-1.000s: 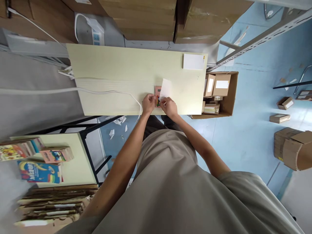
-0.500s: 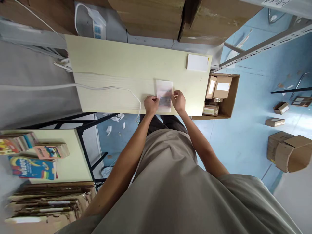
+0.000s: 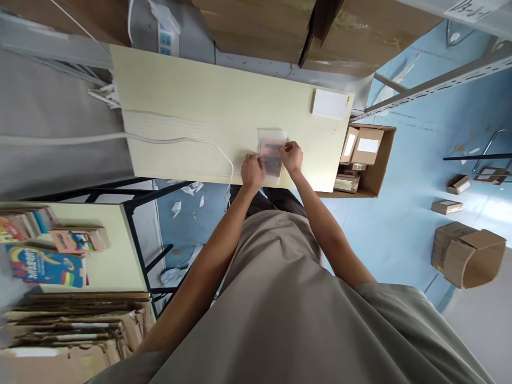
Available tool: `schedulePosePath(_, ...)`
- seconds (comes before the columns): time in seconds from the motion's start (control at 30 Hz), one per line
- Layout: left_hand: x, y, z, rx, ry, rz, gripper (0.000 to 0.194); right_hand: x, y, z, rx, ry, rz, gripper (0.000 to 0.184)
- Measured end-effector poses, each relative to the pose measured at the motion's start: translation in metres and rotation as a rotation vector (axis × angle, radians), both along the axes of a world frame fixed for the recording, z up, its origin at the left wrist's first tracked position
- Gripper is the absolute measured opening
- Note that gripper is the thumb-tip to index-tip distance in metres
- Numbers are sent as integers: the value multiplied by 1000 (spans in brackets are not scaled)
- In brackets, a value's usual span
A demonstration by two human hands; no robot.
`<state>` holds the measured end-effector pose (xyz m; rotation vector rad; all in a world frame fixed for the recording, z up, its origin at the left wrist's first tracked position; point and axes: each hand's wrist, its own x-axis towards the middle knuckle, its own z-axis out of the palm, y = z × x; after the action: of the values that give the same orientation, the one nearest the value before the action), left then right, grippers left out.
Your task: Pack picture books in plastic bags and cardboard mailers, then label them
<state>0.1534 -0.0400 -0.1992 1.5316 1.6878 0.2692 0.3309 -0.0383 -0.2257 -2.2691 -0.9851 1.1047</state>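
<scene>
A pinkish, flat, book-like item in a whitish translucent sleeve [image 3: 272,152] lies on the pale yellow table [image 3: 192,98] close to its front edge. My left hand [image 3: 253,170] is closed at the sleeve's lower left edge, its fingers curled over the border. On the opposite side, my right hand [image 3: 292,157] pinches the right edge between thumb and fingers. The sleeve's top end extends past the pink item. Print on the item is too blurred to read.
A white cable [image 3: 176,141] crosses the table's left half. At the back right corner lies a white box [image 3: 330,103]. An open carton [image 3: 378,178] with small boxes adjoins the table's right side. Large cardboard boxes [image 3: 256,29] stand behind. Books [image 3: 46,265] lie on a lower-left table.
My left hand has shifted slightly right, further over the sleeve's edge. My right hand has moved up a little along the right edge. The view has tilted slightly.
</scene>
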Motion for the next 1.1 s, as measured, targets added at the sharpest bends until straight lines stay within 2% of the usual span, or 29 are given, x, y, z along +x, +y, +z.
schedulePosePath(0.03,3,-2,2,-9,13,-21,17,-1,2,2,-6,-4,3,22)
schedulePosePath(0.13,13,-11,9,-41,49,-93,57,-5,7,12,-17,-10,43,33)
schedulePosePath(0.2,18,-17,11,-43,61,-137,72,-9,9,23,10,-27,109,42)
schedulePosePath(0.3,19,-22,11,-27,92,-191,63,-10,11,44,168,-127,298,50)
schedulePosePath(0.4,13,-22,6,-29,105,-223,52,-5,17,64,300,-227,660,50)
schedulePosePath(0.5,3,-19,0,-37,56,-227,51,2,33,73,267,-270,1049,41)
schedulePosePath(0.6,-7,-17,-4,-62,-8,-193,48,11,56,71,175,-338,1222,37)
schedulePosePath(0.73,-19,-21,-1,-93,-111,-65,36,20,88,61,123,-252,1191,26)
schedulePosePath(0.87,-29,-35,5,-134,-163,197,34,16,106,50,95,-169,1122,41)
schedulePosePath(0.97,-33,-43,4,-169,-120,352,30,-3,112,40,64,-154,1056,40)
schedulePosePath(1.03,-34,-44,1,-180,-58,381,28,-19,113,32,42,-149,1006,31)
schedulePosePath(1.1,-36,-43,-2,-201,21,349,29,-36,113,23,27,-157,947,22)
